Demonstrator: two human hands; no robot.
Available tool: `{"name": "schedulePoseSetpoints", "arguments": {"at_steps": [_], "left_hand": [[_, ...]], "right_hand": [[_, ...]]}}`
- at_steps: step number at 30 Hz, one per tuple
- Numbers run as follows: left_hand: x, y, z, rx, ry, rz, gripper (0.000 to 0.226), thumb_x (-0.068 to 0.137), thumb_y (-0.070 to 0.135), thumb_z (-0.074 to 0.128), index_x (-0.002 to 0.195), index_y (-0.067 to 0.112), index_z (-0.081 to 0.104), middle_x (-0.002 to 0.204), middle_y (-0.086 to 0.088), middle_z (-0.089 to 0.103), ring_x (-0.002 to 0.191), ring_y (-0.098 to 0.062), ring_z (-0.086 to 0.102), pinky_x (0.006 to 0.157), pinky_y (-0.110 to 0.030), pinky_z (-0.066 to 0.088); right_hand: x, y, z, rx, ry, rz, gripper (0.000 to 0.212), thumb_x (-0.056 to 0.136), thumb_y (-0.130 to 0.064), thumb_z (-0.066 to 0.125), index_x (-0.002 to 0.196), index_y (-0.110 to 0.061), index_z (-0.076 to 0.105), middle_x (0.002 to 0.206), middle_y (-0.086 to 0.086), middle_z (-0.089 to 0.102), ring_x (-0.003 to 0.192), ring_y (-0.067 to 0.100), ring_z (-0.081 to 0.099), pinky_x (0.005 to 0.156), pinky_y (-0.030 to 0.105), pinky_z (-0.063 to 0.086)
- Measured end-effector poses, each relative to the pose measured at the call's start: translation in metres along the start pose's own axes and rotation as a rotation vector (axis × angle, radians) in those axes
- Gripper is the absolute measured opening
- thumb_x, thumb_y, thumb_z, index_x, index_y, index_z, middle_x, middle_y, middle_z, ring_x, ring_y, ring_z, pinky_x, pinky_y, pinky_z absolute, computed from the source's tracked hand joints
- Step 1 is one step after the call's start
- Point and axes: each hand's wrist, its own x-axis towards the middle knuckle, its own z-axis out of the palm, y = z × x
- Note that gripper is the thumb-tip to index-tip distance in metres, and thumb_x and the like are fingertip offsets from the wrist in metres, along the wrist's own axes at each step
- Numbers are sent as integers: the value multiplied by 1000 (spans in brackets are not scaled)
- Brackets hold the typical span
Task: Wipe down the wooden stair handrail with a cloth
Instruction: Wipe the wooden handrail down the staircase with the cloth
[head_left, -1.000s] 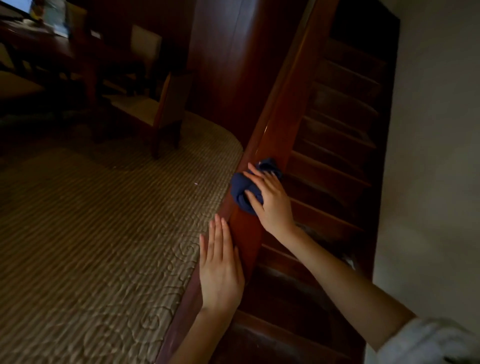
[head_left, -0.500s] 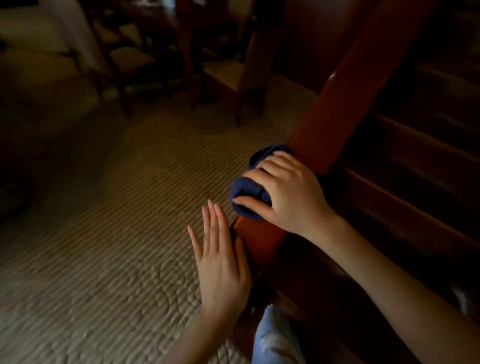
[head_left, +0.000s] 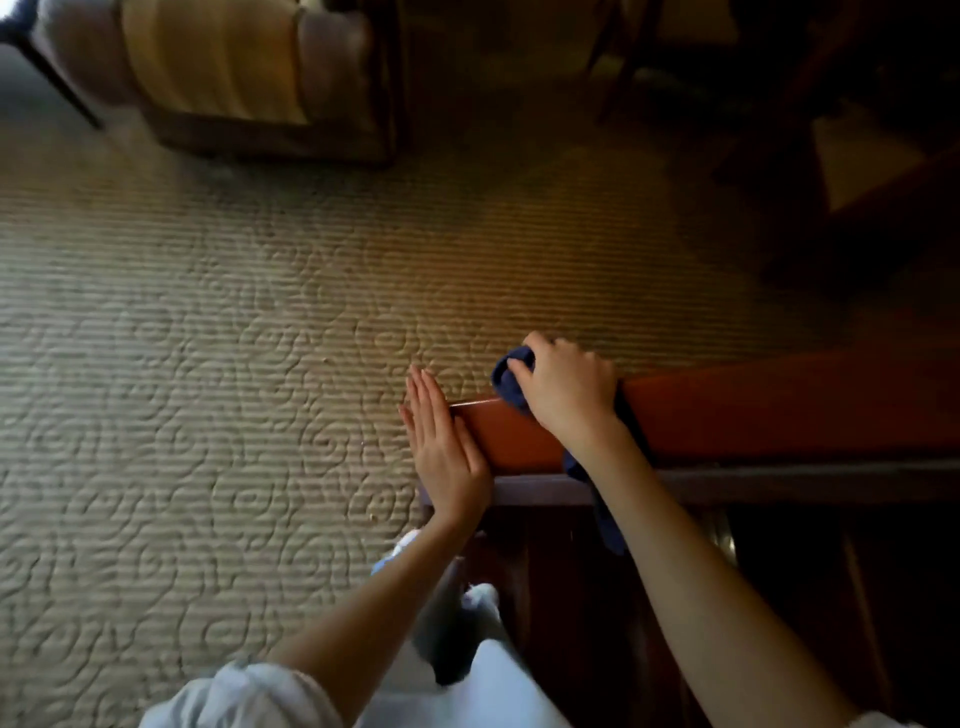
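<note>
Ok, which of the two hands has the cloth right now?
The right hand, gripping the blue cloth on the handrail; the left hand lies flat, fingers straight, at the rail's end.

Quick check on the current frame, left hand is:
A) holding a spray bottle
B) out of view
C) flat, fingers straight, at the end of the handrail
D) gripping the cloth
C: the left hand lies flat with straight fingers at the end of the handrail, while the right hand grips the blue cloth on top of the rail.
</note>
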Motion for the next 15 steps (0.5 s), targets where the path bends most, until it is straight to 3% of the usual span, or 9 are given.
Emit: {"name": "schedulePoseSetpoints", "arguments": {"at_steps": [4,6,8,12,15], "left_hand": [[2,1,3,-9,34,65,60,92,19,24,145,-10,26,155,-21,21,146,-31,16,121,-39,4],[3,3,4,-21,54,45,61,93,22,24,144,-11,28,155,-20,22,146,-32,17,121,-39,6],[1,0,4,-35,46,21,62,94,24,22,144,-11,28,154,-22,23,146,-32,17,121,-40,6],[2,-3,4,-33,25,22,60,93,21,23,143,-12,28,153,-23,24,144,-36,21,120,-44,10],[0,0,3,-54,0,65,59,90,19,27,139,-11,38,149,-20,35,141,-32,30,118,-42,22]], "right_hand": [[43,-44,14,62,-444,-58,49,102,-44,37,120,-6,62,126,15,61,115,32,57,90,36,45],[48,-70,27,85,-546,-99,52,103,-44,34,118,-4,63,124,16,62,112,32,58,89,37,45],[38,-72,29,48,-478,-143,51,104,-43,33,114,-4,64,119,16,64,107,32,60,82,36,46],[16,-9,1,-135,-172,-99,51,101,-47,36,108,-8,68,113,17,67,106,34,62,81,35,47],[12,17,-18,-228,-199,-9,51,102,-47,33,92,-10,67,103,14,69,96,32,63,67,32,41]]}}
